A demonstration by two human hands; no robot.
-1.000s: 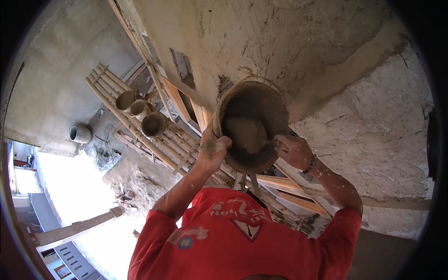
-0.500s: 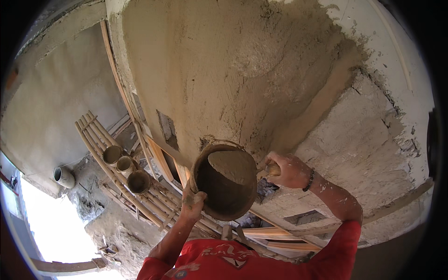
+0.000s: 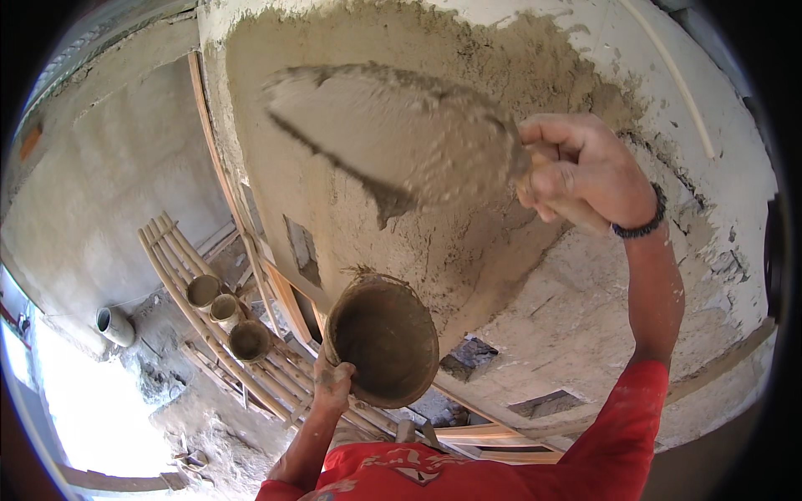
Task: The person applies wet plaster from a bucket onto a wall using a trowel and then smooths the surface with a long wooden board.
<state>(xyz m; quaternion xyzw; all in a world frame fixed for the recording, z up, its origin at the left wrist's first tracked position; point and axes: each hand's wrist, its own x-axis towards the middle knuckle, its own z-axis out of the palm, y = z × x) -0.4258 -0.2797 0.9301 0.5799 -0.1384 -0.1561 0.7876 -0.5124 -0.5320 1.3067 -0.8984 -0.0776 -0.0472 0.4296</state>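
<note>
My right hand [image 3: 589, 171] grips the wooden handle of a trowel, raised in front of the wall. Its pointed blade, the trowel [image 3: 393, 138], is heaped with wet grey-brown mortar and reaches toward the upper left. My left hand [image 3: 334, 384] is closed on the rim of a mortar-smeared bucket [image 3: 383, 341], held tilted at chest height. Dark mortar coats the bucket's inside; how deep it lies I cannot tell. Behind the trowel, wet plaster [image 3: 284, 159] covers much of the wall, and a rougher pale surface [image 3: 610, 309] lies to the right.
At left, bamboo poles [image 3: 188, 288] form a platform bearing several buckets [image 3: 249, 341]. A grey pipe-like container [image 3: 115, 326] sits farther left. Wooden boards [image 3: 288, 305] run along the wall edge, and openings [image 3: 469, 357] show in the wall low down.
My right hand has lifted the mortar-loaded trowel out of the bucket, up and across the wall. The bucket in my left hand has shifted slightly left and down.
</note>
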